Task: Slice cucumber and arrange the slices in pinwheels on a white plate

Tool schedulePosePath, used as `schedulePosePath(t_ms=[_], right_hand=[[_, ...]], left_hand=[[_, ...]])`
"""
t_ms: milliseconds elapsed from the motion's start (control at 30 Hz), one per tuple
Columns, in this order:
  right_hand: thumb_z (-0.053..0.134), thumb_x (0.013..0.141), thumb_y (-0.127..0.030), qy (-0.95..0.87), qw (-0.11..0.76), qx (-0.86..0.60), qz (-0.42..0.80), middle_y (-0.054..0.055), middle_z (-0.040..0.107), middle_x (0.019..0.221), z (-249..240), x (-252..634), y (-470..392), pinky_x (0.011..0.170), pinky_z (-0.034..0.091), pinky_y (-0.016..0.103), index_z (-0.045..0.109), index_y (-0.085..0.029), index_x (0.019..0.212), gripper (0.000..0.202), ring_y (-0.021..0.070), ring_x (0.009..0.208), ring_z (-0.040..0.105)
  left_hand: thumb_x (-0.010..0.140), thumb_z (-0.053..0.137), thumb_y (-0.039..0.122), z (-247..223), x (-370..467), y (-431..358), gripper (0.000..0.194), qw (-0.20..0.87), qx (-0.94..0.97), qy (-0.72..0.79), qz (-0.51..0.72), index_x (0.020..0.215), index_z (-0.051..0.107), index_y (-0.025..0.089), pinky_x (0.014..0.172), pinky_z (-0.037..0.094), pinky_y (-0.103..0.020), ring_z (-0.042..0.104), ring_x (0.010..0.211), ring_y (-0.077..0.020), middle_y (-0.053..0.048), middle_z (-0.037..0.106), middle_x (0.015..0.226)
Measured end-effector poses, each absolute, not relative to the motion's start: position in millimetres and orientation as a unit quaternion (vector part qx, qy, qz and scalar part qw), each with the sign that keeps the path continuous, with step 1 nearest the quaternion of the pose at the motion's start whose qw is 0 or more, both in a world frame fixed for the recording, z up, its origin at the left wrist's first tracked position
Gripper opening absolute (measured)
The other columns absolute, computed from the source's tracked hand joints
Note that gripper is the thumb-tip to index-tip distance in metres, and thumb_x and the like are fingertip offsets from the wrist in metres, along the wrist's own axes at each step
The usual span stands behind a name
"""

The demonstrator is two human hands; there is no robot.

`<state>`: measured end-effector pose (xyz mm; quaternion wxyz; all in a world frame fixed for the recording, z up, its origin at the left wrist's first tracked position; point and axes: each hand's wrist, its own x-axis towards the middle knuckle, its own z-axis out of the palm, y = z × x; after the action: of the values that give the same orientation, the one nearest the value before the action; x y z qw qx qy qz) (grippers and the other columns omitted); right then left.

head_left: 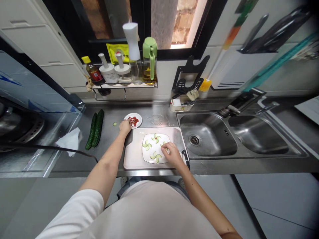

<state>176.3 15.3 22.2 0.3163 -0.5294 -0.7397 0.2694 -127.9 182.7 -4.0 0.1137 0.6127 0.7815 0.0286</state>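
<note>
My left hand (pixel 125 126) is closed at the left side of a small white plate (pixel 139 124), its fingertips by the chopped red pieces (pixel 134 121) there. Whether it grips a piece or the rim is hidden. My right hand (pixel 171 153) hovers low over the right side of a squarish white plate (pixel 147 157), thumb and fingers pinched together at a group of green slices. Anything between those fingertips is too small to name. Pale green cucumber slices (pixel 156 157) lie on this plate in curved pinwheels; the top one has a red dot at its centre.
Under the larger plate lies a pale cutting board (pixel 131 160), with a black-handled knife (pixel 185 159) at its right edge. Two cucumbers (pixel 95 129), a stray slice (pixel 114 124) and a crumpled white cloth or paper (pixel 70 141) are left. A double sink (pixel 209 154) is right; a condiment rack (pixel 124 86) hangs behind.
</note>
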Motion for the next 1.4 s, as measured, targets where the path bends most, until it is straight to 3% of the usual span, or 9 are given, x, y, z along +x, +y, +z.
schedulePosePath(t_ms=[400,900,1100,1267,1400], right_hand=[[0.049,0.089,-0.023,-0.735,0.321,-0.529,0.276,0.005,0.063,0.087,23.5,176.0,12.6,0.083,0.041,0.035,0.061,-0.022,0.083,0.013,0.0210,0.088,0.055],[0.051,0.088,-0.020,-0.750,0.294,-0.512,0.299,0.004,0.061,0.087,26.2,153.3,5.9,0.081,0.041,0.034,0.060,-0.021,0.082,0.011,0.0196,0.087,0.053],[0.053,0.089,-0.021,-0.774,0.266,-0.462,0.342,0.004,0.061,0.088,28.9,137.2,-5.9,0.078,0.043,0.032,0.060,-0.022,0.087,0.008,0.0183,0.086,0.054],[0.052,0.089,-0.021,-0.774,0.256,-0.463,0.347,0.004,0.061,0.089,26.8,135.5,-8.0,0.078,0.044,0.032,0.060,-0.022,0.088,0.008,0.0182,0.087,0.055],[0.053,0.089,-0.022,-0.771,0.266,-0.473,0.333,0.004,0.061,0.088,27.0,142.4,0.7,0.076,0.043,0.031,0.061,-0.021,0.089,0.008,0.0184,0.086,0.056]], left_hand=[[0.090,0.043,0.022,-2.5,-130.7,172.9,0.033,0.081,0.653,0.752,0.042,0.114,0.064,0.026,0.084,0.046,-0.033,0.060,0.103,-0.0244,-0.011,0.062,0.116],[0.085,0.051,0.034,-4.9,-132.4,177.0,0.026,0.092,0.655,0.749,0.036,0.100,0.069,0.022,0.085,0.047,-0.032,0.061,0.102,-0.0244,-0.010,0.063,0.111],[0.088,0.047,0.028,-5.9,-129.5,181.5,0.025,0.103,0.655,0.748,0.039,0.098,0.069,0.021,0.086,0.047,-0.032,0.061,0.103,-0.0242,-0.011,0.063,0.113],[0.088,0.047,0.027,-5.8,-131.0,182.0,0.023,0.131,0.606,0.778,0.102,0.094,0.067,0.019,0.083,0.047,-0.031,0.062,0.101,-0.0245,-0.013,0.065,0.110],[0.084,0.053,0.029,-4.3,-126.6,180.9,0.016,0.219,0.523,0.787,0.244,0.088,0.065,0.019,0.078,0.047,-0.029,0.063,0.094,-0.0217,-0.009,0.070,0.096]])
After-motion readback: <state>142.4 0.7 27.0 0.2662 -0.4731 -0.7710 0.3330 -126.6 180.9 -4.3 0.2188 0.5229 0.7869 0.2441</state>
